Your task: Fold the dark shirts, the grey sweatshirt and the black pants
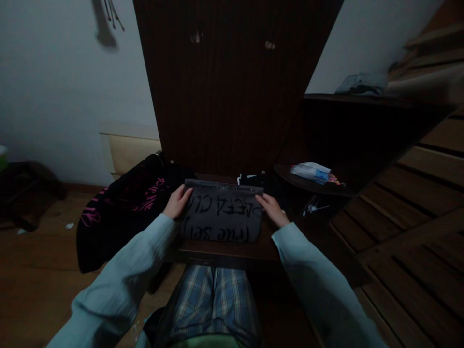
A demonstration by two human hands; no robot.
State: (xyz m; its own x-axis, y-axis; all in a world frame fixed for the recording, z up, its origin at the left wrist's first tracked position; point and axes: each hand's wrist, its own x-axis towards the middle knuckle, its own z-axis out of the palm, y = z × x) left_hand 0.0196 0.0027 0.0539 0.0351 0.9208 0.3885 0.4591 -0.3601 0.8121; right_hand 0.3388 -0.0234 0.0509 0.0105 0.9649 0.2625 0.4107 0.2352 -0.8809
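A grey folded garment (219,212) with large black lettering, upside down from where I sit, lies at the front of a dark wooden desk (224,253). My left hand (176,202) grips its far left corner, the thumb on top. At the far right corner my right hand (272,209) pinches it the same way, fingers mostly hidden underneath. The cloth is stretched fairly flat between both hands, its near edge rounded like a fold. Just behind it is a black cloth item (252,179) with white marks, partly covered.
Black clothing with pink lettering (126,208) hangs over the left side. On the right, a dark shelf (315,186) holds a blue-and-white packet (311,171). A tall dark cabinet panel (232,96) rises behind the desk. Wooden slats (416,208) stand at right.
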